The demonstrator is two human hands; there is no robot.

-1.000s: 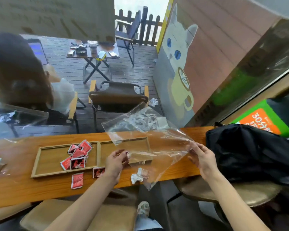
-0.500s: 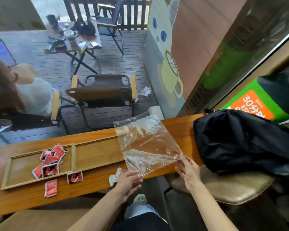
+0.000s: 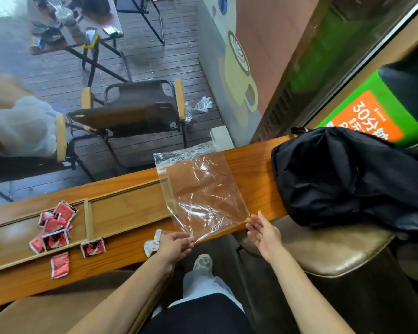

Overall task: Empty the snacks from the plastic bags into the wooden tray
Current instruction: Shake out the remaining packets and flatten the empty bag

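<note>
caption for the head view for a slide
Empty plastic bag lies flat on the counter, overlapping the wooden tray; both hands at its near edge.

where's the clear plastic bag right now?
Head view, centre: the clear plastic bag lies flat on the wooden counter, overlapping the right end of the wooden tray, left of the black backpack. The left hand touches its near corner.

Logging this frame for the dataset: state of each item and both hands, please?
plastic bag: empty, flat on counter, overlapping tray's right end
wooden tray: red packets in left compartment, right compartment bare
two red packets: outside tray, on counter
left hand: at bag's near corner; grip unclear
right hand: open, beside bag
black backpack: slumped on counter
</note>
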